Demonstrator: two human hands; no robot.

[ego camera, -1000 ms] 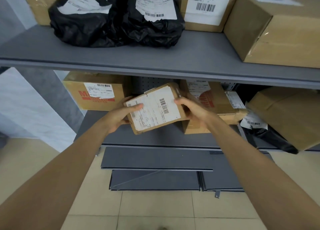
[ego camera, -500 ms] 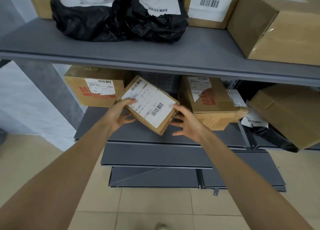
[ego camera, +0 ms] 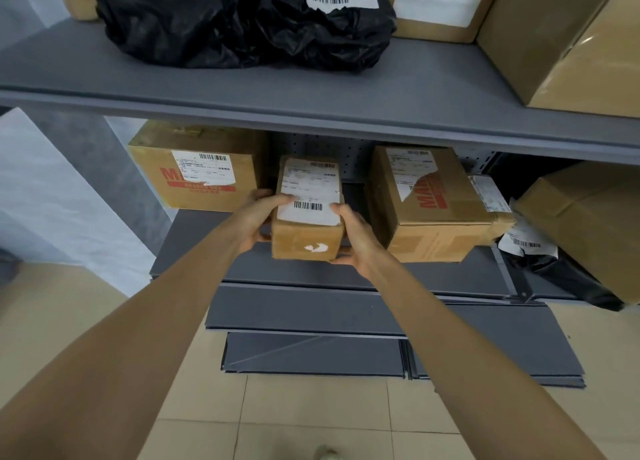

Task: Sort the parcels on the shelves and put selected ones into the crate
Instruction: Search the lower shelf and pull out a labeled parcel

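Note:
A small brown cardboard parcel (ego camera: 308, 213) with a white barcode label on top sits between my hands at the front of the lower shelf (ego camera: 194, 248). My left hand (ego camera: 254, 218) grips its left side, thumb on the label edge. My right hand (ego camera: 356, 232) grips its right side and lower corner. The parcel stands between two larger boxes with red print, one to the left (ego camera: 197, 168) and one to the right (ego camera: 429, 203). No crate is in view.
The upper shelf (ego camera: 311, 88) carries black plastic mailer bags (ego camera: 242, 23) and cardboard boxes (ego camera: 568, 40). At the lower right lie a tilted brown box (ego camera: 588, 224) and a black bag with labels (ego camera: 540, 251). Flat grey shelf panels (ego camera: 346, 338) rest on the tiled floor below.
The small parcel was tilted and turned in my hands; now it is square, label up, deeper in the lower shelf. My right hand has closed round its right side.

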